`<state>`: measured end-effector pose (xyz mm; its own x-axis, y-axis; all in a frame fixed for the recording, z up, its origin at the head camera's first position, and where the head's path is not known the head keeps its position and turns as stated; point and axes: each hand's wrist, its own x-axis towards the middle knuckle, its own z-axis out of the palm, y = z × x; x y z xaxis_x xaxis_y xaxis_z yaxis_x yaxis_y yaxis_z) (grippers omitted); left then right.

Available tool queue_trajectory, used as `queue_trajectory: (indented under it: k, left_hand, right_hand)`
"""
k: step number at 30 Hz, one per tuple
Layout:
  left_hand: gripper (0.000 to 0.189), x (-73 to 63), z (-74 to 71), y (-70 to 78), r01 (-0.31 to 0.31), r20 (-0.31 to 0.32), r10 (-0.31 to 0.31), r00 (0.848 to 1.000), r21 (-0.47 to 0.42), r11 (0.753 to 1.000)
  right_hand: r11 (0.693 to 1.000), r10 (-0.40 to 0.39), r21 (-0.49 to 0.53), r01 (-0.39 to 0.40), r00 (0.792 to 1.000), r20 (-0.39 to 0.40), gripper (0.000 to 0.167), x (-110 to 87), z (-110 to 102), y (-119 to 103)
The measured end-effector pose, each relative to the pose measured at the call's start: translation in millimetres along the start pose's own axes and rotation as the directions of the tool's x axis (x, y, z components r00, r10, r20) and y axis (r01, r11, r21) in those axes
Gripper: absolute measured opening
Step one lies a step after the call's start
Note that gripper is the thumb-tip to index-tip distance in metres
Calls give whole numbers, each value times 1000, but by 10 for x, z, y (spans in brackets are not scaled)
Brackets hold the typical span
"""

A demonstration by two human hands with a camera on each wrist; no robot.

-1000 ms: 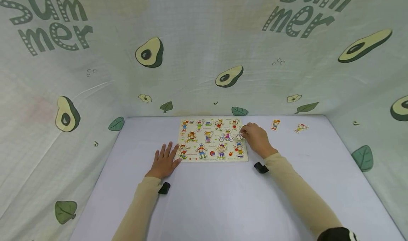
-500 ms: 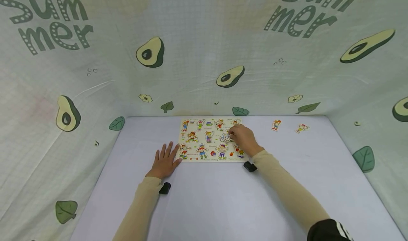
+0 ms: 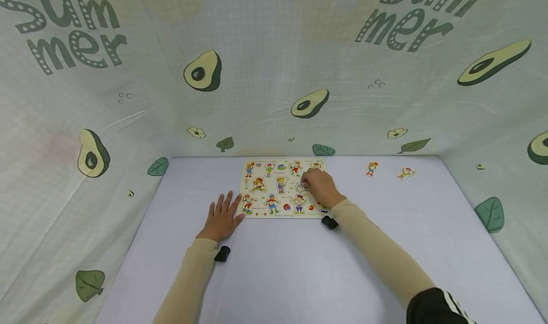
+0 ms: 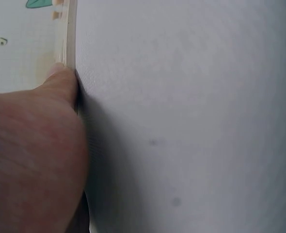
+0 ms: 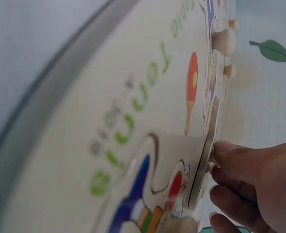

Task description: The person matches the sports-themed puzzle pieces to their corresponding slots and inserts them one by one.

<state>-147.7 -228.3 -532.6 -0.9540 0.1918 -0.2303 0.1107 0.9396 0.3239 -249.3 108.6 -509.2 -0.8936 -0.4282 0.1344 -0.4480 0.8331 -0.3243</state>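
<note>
A wooden peg puzzle board (image 3: 270, 191) with sports figures lies at the back middle of the table. My left hand (image 3: 220, 220) lies spread at its left side, the thumb (image 4: 60, 80) pressing on the board's edge in the left wrist view. My right hand (image 3: 322, 187) is over the right half of the board. In the right wrist view thumb and fingers pinch a bicycle puzzle piece (image 5: 207, 151), seen edge-on at the board's surface. From the head view the hand hides most of this piece; a bicycle wheel (image 3: 299, 188) shows beside the fingers.
Two loose figure pieces, one with a ball (image 3: 371, 169) and one farther right (image 3: 406, 173), lie on the white table (image 3: 274, 267) right of the board. Wooden knobs (image 5: 224, 42) stick up from the board. A printed cloth (image 3: 257, 67) hangs close behind the table.
My right hand has moved left with the bicycle piece, from the board's right edge to over its right half. The left hand has stayed in place.
</note>
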Motion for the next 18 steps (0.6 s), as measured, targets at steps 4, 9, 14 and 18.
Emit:
queue_trajectory:
  k: [4, 9, 14, 18]
  left_hand:
    - [71, 9, 8, -10, 5, -1, -5, 1000, 6, 1000]
    - [70, 29, 55, -52, -3, -10, 3, 1000, 19, 1000]
    - [71, 16, 24, -31, -11, -12, 11, 1000, -2, 1000]
    - [69, 5, -2, -16, -16, -11, 16, 1000, -9, 1000]
  right_hand:
    - [1000, 1, -6, -1, 1000, -2, 5, 29, 7, -5]
    - [1000, -14, -17, 13, 1000, -9, 4, 46, 15, -4]
    - [1000, -13, -25, 13, 1000, 1, 4, 51, 15, 3]
    - [999, -16, -46, 16, 1000, 13, 4, 47, 8, 2]
